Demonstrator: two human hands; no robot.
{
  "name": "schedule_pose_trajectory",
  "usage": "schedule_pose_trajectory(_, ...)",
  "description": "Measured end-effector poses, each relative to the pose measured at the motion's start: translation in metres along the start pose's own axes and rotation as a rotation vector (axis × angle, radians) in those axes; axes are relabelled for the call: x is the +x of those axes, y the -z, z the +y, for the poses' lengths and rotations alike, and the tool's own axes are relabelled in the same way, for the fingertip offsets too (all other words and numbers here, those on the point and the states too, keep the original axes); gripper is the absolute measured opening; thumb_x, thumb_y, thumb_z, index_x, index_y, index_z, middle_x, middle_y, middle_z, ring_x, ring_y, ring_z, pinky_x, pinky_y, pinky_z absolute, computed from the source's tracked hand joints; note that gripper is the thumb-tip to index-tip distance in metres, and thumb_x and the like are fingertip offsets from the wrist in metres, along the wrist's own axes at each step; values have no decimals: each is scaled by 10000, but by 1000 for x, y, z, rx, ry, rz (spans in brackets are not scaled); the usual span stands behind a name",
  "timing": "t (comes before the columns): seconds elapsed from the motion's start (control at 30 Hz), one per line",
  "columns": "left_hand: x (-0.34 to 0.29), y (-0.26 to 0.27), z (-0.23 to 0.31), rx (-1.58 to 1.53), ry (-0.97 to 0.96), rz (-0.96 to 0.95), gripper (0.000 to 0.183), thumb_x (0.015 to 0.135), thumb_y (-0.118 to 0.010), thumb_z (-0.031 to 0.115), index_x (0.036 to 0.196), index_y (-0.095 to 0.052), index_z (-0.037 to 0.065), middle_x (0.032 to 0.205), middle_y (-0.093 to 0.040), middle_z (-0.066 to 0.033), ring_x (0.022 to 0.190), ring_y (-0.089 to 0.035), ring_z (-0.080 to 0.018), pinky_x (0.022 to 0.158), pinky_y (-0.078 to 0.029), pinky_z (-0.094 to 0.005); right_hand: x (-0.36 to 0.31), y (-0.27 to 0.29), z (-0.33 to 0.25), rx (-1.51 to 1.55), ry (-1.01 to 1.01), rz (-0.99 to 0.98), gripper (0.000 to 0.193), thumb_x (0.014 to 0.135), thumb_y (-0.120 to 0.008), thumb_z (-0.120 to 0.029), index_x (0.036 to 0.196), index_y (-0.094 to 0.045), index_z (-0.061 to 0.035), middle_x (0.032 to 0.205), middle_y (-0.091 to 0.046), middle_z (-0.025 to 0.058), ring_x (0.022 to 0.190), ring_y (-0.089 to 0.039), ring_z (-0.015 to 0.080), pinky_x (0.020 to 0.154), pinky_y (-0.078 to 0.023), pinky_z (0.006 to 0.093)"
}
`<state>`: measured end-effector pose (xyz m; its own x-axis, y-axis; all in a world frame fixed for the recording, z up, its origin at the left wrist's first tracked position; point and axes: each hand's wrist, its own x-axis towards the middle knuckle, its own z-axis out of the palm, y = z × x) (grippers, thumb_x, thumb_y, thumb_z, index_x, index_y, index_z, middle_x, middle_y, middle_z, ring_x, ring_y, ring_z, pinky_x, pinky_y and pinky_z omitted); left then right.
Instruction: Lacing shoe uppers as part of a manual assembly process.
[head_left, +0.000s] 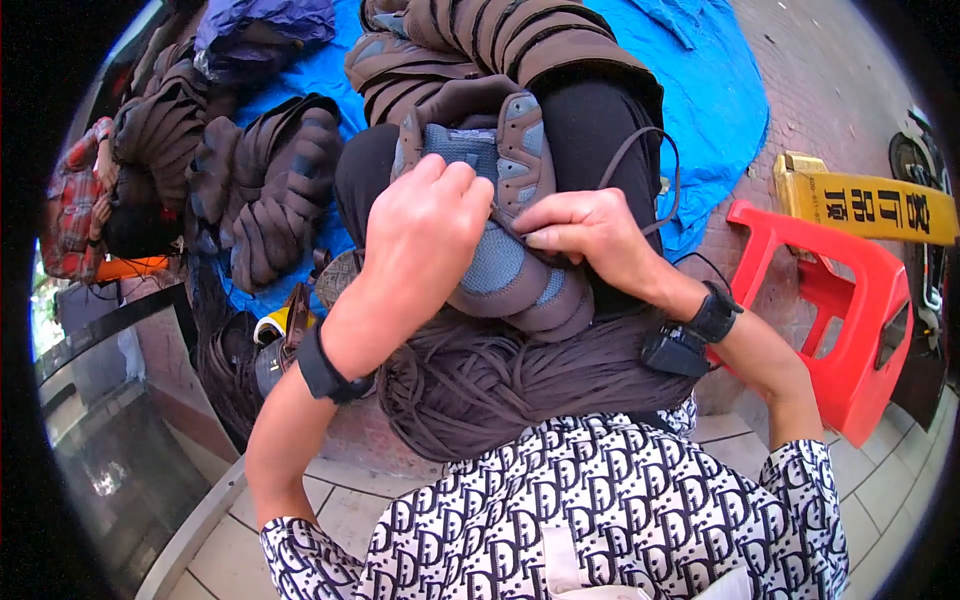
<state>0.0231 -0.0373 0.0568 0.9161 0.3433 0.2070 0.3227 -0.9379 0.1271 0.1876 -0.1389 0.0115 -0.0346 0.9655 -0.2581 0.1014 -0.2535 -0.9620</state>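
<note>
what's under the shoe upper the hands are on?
What looks like another toe sticks out beneath the upper; black trousers show on both sides. Whatever lies directly underneath is covered.

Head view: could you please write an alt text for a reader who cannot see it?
A person's left hand and right hand meet over a grey-and-blue shoe upper in the lap. A bundle of dark cords lies nearer the body; stacked uppers and a blue sheet lie beyond, and a red stool is at the right.
</note>
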Motion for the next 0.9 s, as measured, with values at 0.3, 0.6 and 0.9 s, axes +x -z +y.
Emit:
schedule_pose_trajectory(0.3, 39, -15, -24, -337, 259, -422, 184, 753, -555, 138, 852, -628, 2, 627, -580, -177, 584, -593, -298, 556, -465, -379, 20, 8, 4, -151, 177, 190, 53, 694, -606, -41, 729, -613, -2, 567, -577, 73, 500, -556, 93, 469, -436, 234)
schedule_pose_trajectory(0.6, 33, -12, -13, -589, 570, -499, 194, 777, -572, 139, 891, -630, -6, 524, -515, -41, 430, -476, -85, 408, -394, -250, 31, -5, 19, -574, 590, 394, 83, 636, -634, -136, 659, -598, -65, 654, -550, 92, 605, -573, 253, 555, -471, 347)
schedule_pose_trajectory(0.9, 28, -22, -9, -586, 471, -338, 147, 775, -541, 111, 826, -608, -9, 531, -513, -41, 464, -481, -104, 436, -390, -271, 27, -16, 1, -1051, 723, 382, 89, 682, -519, -103, 614, -530, -47, 634, -531, 99, 601, -564, 249, 535, -475, 344)
